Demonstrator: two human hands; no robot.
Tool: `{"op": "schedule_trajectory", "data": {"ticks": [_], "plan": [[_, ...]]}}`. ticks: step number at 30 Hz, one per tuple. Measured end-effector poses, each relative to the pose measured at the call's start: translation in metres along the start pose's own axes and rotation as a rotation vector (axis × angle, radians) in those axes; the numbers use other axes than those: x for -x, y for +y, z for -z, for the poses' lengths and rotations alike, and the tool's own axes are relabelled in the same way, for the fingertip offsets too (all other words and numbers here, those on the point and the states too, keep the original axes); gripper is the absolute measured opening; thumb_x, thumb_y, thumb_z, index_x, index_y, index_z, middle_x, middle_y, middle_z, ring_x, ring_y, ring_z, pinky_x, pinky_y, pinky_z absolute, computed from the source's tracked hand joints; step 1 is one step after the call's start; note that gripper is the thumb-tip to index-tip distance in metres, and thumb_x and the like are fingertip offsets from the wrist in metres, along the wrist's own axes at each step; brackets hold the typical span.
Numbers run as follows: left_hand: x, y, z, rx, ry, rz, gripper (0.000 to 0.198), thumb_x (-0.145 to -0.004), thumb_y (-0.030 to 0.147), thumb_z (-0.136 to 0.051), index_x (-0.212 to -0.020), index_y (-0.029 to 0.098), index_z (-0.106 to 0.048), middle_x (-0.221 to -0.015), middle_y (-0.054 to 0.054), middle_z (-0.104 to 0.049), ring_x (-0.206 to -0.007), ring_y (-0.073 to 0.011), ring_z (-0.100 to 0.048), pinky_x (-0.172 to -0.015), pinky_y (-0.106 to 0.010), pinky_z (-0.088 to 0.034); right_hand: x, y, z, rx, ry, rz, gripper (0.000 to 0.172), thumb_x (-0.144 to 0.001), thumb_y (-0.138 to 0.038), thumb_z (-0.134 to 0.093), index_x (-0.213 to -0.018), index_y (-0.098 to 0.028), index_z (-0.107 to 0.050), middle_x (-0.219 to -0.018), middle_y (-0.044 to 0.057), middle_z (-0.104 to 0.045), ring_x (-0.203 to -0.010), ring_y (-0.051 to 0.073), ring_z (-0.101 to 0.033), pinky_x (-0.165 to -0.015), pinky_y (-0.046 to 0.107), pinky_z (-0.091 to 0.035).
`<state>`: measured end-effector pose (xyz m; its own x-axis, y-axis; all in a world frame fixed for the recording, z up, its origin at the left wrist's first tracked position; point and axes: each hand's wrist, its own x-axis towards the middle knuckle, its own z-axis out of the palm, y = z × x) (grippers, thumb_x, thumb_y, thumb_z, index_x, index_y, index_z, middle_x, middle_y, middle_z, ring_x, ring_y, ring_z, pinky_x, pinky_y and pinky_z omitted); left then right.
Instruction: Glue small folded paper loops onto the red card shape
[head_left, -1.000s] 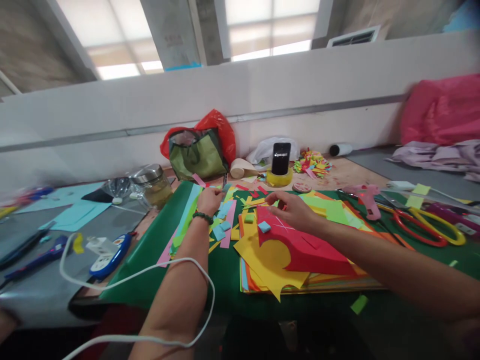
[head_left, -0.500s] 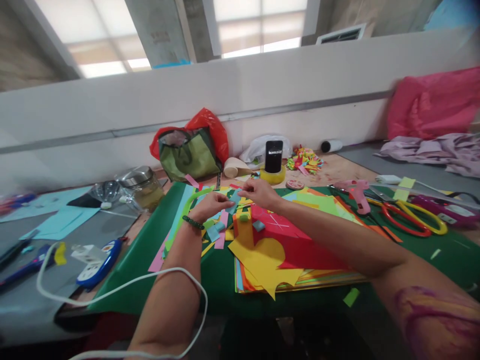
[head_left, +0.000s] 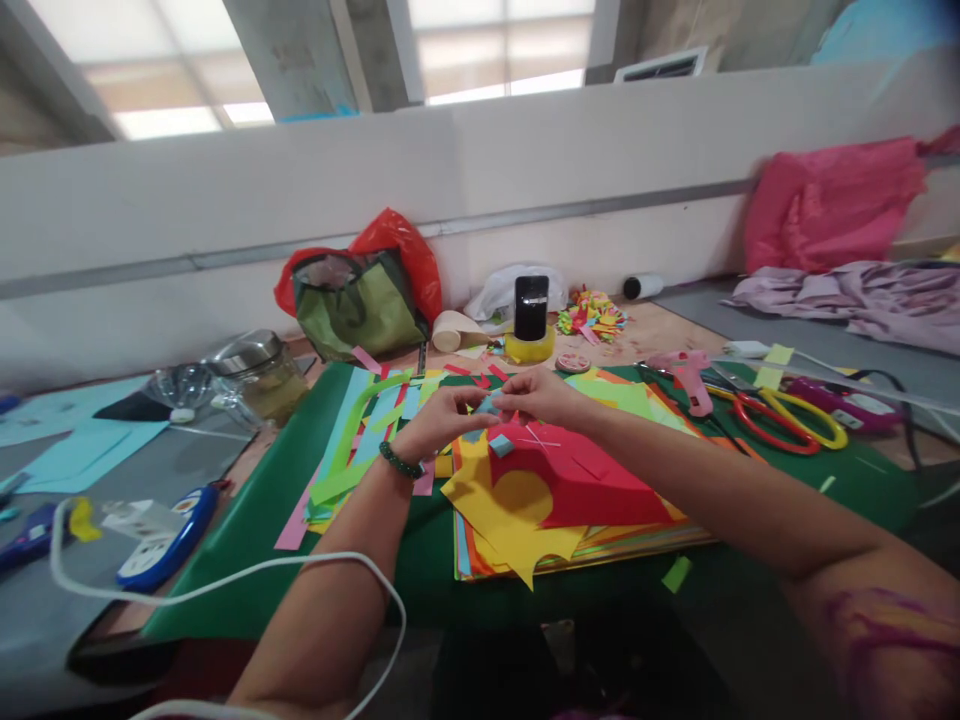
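My left hand [head_left: 439,422] and my right hand [head_left: 546,398] meet over the green mat, fingertips pinched on a small light blue paper piece [head_left: 489,403]. The fingers cover part of it. Just below them lies another small blue paper piece [head_left: 500,446] on a red paper sheet [head_left: 592,480]. Yellow paper with a round cut edge [head_left: 517,535] overlaps the stack of coloured sheets. Left of my left hand, green, pink and blue paper strips [head_left: 345,480] lie in a loose pile.
At the right are red- and yellow-handled scissors [head_left: 776,425] and a pink glue gun [head_left: 694,385]. A phone [head_left: 531,307] stands in a yellow tape roll [head_left: 529,346]. A glass jar [head_left: 262,375] stands at the left. A white cable [head_left: 247,575] crosses my left forearm.
My hands have come together, and the left has moved right from the loose strips. Both now meet at the blue paper piece. The view has shifted slightly to the right.
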<state>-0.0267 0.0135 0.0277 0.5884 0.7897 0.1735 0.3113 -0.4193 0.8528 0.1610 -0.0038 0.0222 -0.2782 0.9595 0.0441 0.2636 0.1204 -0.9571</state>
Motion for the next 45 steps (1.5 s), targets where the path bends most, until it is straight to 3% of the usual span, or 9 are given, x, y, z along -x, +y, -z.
{"op": "schedule_trajectory", "data": {"ticks": [6,11,16,20,25,28,34,39,45], "plan": [[-0.001,-0.010,-0.008,0.130,-0.091,0.109,0.038,-0.062,0.042,-0.075,-0.086,0.014,-0.064,-0.057,0.006,-0.050,-0.052,-0.0075,-0.039,-0.049,-0.021,-0.028,0.005,0.006,-0.002,0.047,0.052,0.023,0.019,-0.071,-0.028,-0.070,-0.056,-0.017,-0.066,-0.050,-0.001,-0.064,-0.038,0.007,-0.048,-0.039,0.020,-0.036],[0.002,-0.009,0.012,-0.078,-0.171,0.191,0.037,-0.061,0.036,-0.075,-0.092,0.015,-0.069,-0.050,0.007,-0.045,-0.047,-0.0085,-0.038,-0.046,-0.022,-0.025,0.012,0.014,0.014,0.058,0.123,0.013,0.021,-0.069,-0.032,-0.072,-0.057,-0.016,-0.066,-0.051,0.000,-0.063,-0.040,0.008,-0.049,-0.040,0.021,-0.037],[0.003,-0.011,0.038,-0.539,0.120,0.338,0.029,-0.061,0.032,-0.075,-0.085,0.016,-0.074,-0.066,-0.002,-0.064,-0.063,-0.0174,-0.058,-0.057,-0.026,-0.038,0.025,0.011,0.025,0.016,0.078,-0.062,0.024,-0.068,-0.035,-0.071,-0.056,-0.016,-0.064,-0.048,0.000,-0.060,-0.039,0.007,-0.044,-0.039,0.021,-0.030],[0.002,-0.003,0.024,-0.521,0.378,0.155,0.037,-0.078,0.048,-0.060,-0.077,0.014,-0.074,-0.072,-0.006,-0.067,-0.069,-0.0186,-0.057,-0.059,-0.027,-0.038,0.031,0.004,0.018,0.083,0.046,-0.041,0.022,-0.069,-0.034,-0.069,-0.060,-0.015,-0.066,-0.046,-0.001,-0.059,-0.040,0.006,-0.041,-0.041,0.021,-0.029],[0.003,0.007,-0.019,-0.108,-0.041,-0.024,0.035,-0.072,0.046,-0.068,-0.086,0.013,-0.068,-0.065,0.000,-0.062,-0.057,-0.0111,-0.051,-0.054,-0.022,-0.038,0.028,0.005,0.008,0.146,0.101,0.038,0.024,-0.072,-0.036,-0.065,-0.059,-0.016,-0.062,-0.048,-0.002,-0.057,-0.044,0.008,-0.044,-0.045,0.022,-0.032],[0.005,0.008,-0.031,0.036,-0.144,0.001,0.028,-0.077,0.040,-0.063,-0.088,0.015,-0.057,-0.058,0.004,-0.054,-0.054,-0.0094,-0.048,-0.052,-0.021,-0.037,0.036,0.009,0.011,0.174,0.110,0.029,0.027,-0.076,-0.040,-0.062,-0.064,-0.016,-0.061,-0.050,-0.002,-0.057,-0.043,0.008,-0.044,-0.045,0.022,-0.033],[0.008,0.011,-0.040,-0.096,-0.268,0.042,0.017,-0.081,0.032,-0.055,-0.073,0.017,-0.053,-0.055,0.005,-0.048,-0.050,-0.0083,-0.044,-0.049,-0.020,-0.032,0.094,0.021,0.065,0.664,0.276,-0.069,0.035,-0.084,-0.052,-0.053,-0.083,-0.019,-0.065,-0.069,0.004,-0.066,-0.062,0.016,-0.059,-0.054,0.026,-0.037],[0.009,0.015,-0.059,-0.476,-0.296,0.139,0.021,-0.080,0.029,-0.054,-0.066,0.017,-0.064,-0.061,0.000,-0.062,-0.057,-0.0114,-0.052,-0.053,-0.023,-0.032,0.141,0.054,0.125,1.150,0.637,-0.511,0.044,-0.086,-0.059,-0.047,-0.083,-0.019,-0.066,-0.082,0.011,-0.069,-0.078,0.028,-0.064,-0.060,0.033,-0.039],[0.011,0.013,-0.071,-0.684,-0.238,0.156,0.013,-0.076,0.030,-0.061,-0.084,0.020,-0.064,-0.077,-0.002,-0.069,-0.067,-0.0157,-0.058,-0.055,-0.025,-0.032,0.126,0.088,0.168,1.119,0.767,-0.531,0.059,-0.081,-0.060,-0.056,-0.108,-0.009,-0.065,-0.103,0.020,-0.070,-0.095,0.033,-0.064,-0.069,0.036,-0.046]]}}
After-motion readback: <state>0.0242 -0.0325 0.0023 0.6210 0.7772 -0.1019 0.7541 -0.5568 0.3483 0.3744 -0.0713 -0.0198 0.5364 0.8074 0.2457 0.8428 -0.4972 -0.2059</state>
